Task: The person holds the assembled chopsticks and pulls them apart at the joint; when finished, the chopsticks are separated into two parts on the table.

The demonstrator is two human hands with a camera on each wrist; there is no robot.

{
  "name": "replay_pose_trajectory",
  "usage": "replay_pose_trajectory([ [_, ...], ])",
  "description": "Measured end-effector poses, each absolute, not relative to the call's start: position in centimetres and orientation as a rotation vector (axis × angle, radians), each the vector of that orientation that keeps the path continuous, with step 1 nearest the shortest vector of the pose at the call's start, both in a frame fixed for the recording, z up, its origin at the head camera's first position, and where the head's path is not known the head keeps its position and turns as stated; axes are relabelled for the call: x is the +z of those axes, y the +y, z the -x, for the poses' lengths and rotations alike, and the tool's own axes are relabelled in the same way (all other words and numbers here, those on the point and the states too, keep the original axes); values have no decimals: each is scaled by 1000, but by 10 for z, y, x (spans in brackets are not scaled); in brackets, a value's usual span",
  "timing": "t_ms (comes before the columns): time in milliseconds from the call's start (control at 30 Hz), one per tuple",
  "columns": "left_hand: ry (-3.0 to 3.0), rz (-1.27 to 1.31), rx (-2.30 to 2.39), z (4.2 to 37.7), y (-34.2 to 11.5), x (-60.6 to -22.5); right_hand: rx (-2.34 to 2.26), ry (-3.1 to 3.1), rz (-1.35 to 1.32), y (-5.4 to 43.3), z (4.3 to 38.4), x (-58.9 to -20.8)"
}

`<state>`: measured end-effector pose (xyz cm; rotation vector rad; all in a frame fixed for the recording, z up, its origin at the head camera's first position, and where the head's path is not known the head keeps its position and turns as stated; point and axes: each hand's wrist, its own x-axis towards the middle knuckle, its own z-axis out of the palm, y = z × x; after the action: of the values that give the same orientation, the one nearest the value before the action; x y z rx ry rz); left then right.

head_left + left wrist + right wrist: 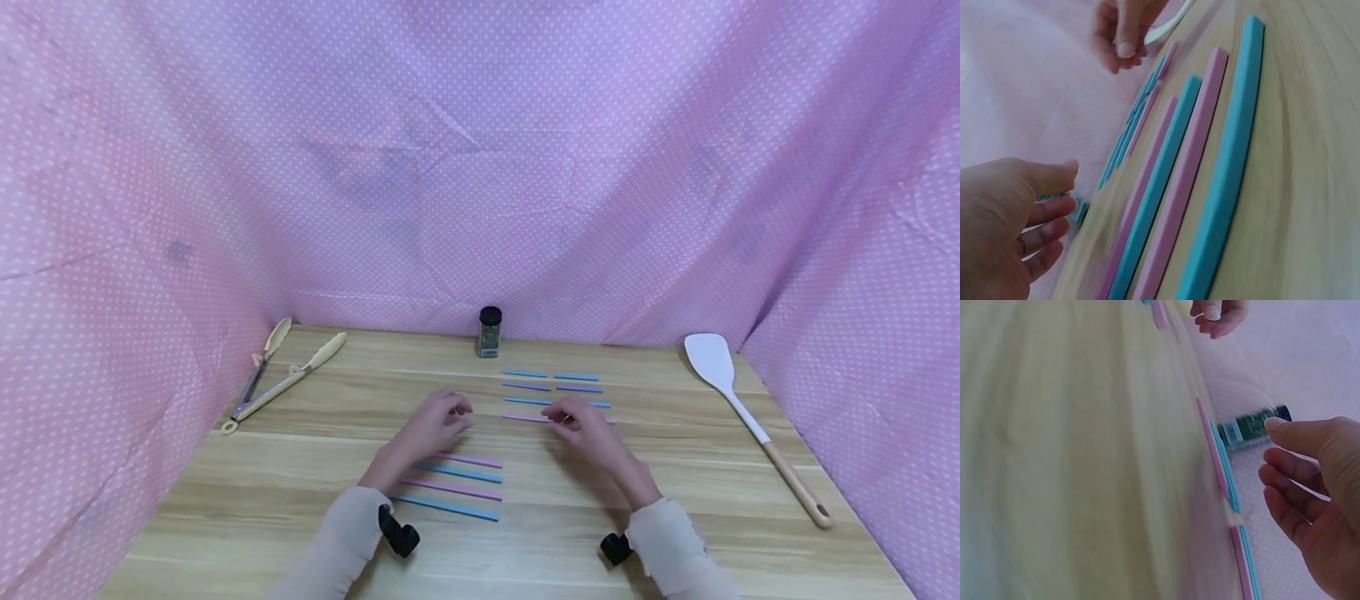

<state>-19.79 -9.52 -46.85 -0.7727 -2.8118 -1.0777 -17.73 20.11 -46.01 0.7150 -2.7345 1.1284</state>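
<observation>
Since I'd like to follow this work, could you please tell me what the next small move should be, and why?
Perhaps the left hand should pinch the pink stick, farthest of the near four sticks: that hand looks empty and is close to it, while the right hand, also empty, is by the far sticks.

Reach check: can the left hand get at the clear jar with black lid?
Likely yes: left hand looks empty, only bare wooden tabletop shows between it and the jar; thin pink and blue sticks lie aside.
</observation>
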Motion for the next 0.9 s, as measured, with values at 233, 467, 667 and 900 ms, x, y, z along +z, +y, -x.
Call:
replay_pose_trajectory([
  [233, -2840, 710, -1222, 187, -129, -465, 1191, -2789, -713, 177, 168, -464],
  [467, -2867, 682, -1266, 178, -154, -473, 1239, -2814, -812, 154, 160, -466],
  [667, -2853, 750, -1246, 173, -167, -478, 1258, -2882, -887, 139, 158, -469],
  [900, -2862, 809, -1209, 170, -172, -482, 1248, -2912, -955, 132, 160, -475],
])
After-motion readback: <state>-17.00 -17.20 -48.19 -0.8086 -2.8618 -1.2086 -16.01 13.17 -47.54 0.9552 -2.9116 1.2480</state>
